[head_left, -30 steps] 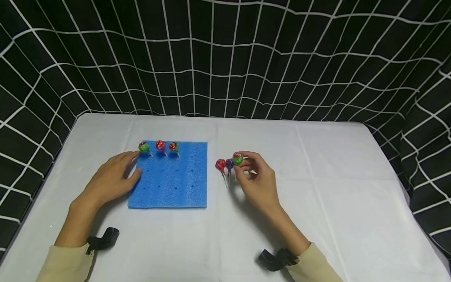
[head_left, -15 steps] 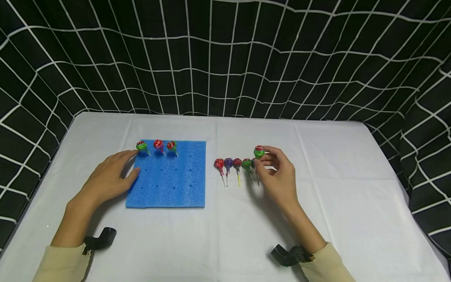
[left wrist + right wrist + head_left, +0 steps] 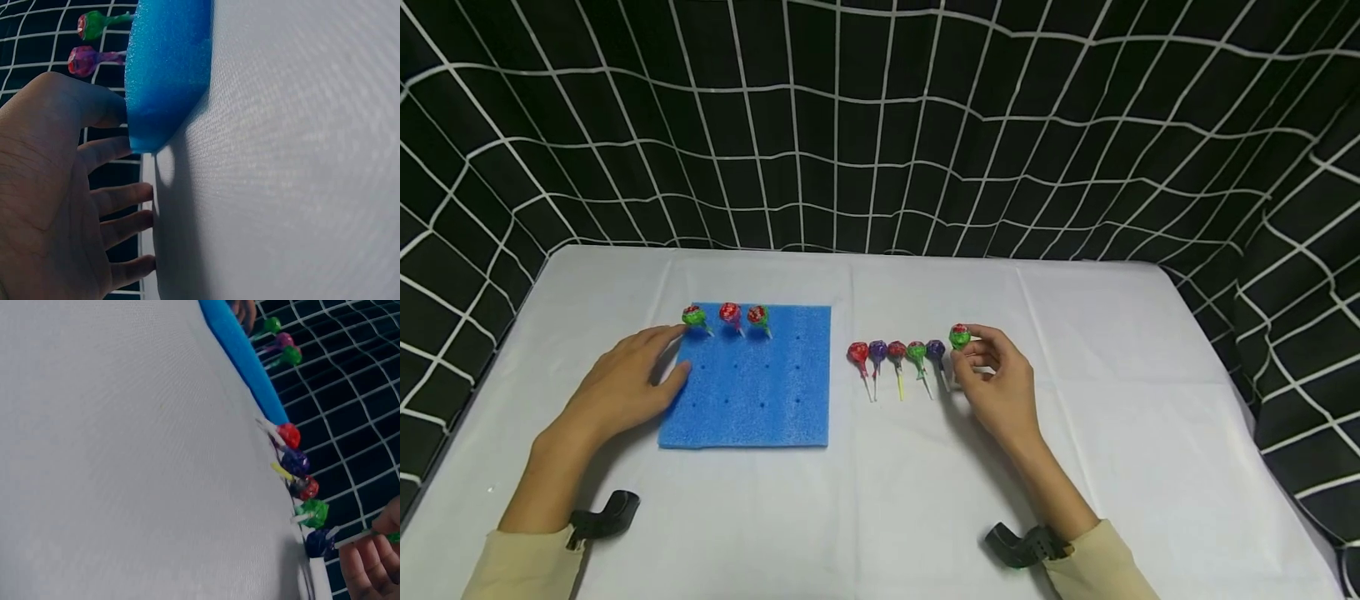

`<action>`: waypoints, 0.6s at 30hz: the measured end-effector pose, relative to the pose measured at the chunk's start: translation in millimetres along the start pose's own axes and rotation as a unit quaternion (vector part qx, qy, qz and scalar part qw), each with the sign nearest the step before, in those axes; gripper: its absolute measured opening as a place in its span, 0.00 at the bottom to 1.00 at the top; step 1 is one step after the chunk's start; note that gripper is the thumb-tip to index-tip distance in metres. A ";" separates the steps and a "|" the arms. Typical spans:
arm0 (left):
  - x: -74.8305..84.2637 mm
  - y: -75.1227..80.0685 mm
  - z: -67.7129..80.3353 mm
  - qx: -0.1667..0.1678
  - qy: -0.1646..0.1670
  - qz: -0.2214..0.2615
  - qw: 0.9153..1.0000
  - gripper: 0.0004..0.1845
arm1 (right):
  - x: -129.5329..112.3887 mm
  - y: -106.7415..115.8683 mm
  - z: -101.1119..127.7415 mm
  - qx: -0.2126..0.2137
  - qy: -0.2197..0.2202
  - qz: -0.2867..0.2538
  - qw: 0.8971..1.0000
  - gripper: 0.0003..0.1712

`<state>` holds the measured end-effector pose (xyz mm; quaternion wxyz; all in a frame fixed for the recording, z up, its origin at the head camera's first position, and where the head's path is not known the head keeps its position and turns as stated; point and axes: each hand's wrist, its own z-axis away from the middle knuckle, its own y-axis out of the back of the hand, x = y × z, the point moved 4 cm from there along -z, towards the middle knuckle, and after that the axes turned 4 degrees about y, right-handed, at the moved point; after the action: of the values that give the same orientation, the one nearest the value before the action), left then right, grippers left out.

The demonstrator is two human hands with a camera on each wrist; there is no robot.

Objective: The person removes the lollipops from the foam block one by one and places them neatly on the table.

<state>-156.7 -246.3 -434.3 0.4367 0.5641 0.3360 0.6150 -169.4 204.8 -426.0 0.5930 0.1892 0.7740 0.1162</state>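
Two grips, right hand [image 3: 1000, 383] pinching green lollipop [image 3: 959, 337], left hand [image 3: 625, 383] relaxed, foam [image 3: 165, 69] thickness wrist-only

A white cloth is covering the table [image 3: 1112, 400]. A bright blue foam block [image 3: 752, 408] is showing three lollipops: green [image 3: 693, 316], pinkish red [image 3: 728, 312] and red-and-green [image 3: 757, 315]. Five lollipops are lying in a row, running red [image 3: 857, 352], purple [image 3: 877, 349], dark red [image 3: 897, 349], green [image 3: 916, 349] and deep purple [image 3: 935, 348]. A green one with a red top [image 3: 959, 336] is showing beside them. A black backdrop [image 3: 880, 125] is showing a white grid. The sleeves [image 3: 520, 562] are showing pale cream.
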 end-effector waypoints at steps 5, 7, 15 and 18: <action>-1.9 0.6 0.4 0.003 0.002 0.002 1.000 0.35 | 4.5 1.0 -2.6 0.003 0.000 0.022 1.000 0.22; -3.3 1.3 0.3 0.008 0.002 0.000 1.000 0.35 | 6.8 0.1 -5.0 0.002 -0.002 0.036 0.999 0.21; -3.0 -1.1 -1.9 0.012 -0.010 0.004 1.000 0.34 | 14.7 3.0 -6.6 -0.034 -0.034 0.107 0.993 0.22; -3.9 1.2 -2.0 0.014 -0.008 0.007 1.000 0.34 | 15.6 2.4 -9.4 -0.045 -0.036 0.112 0.992 0.22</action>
<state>-158.9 -250.1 -435.0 0.4272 0.5770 0.3375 0.6088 -181.6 214.1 -436.0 0.6118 0.2519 0.7201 0.2091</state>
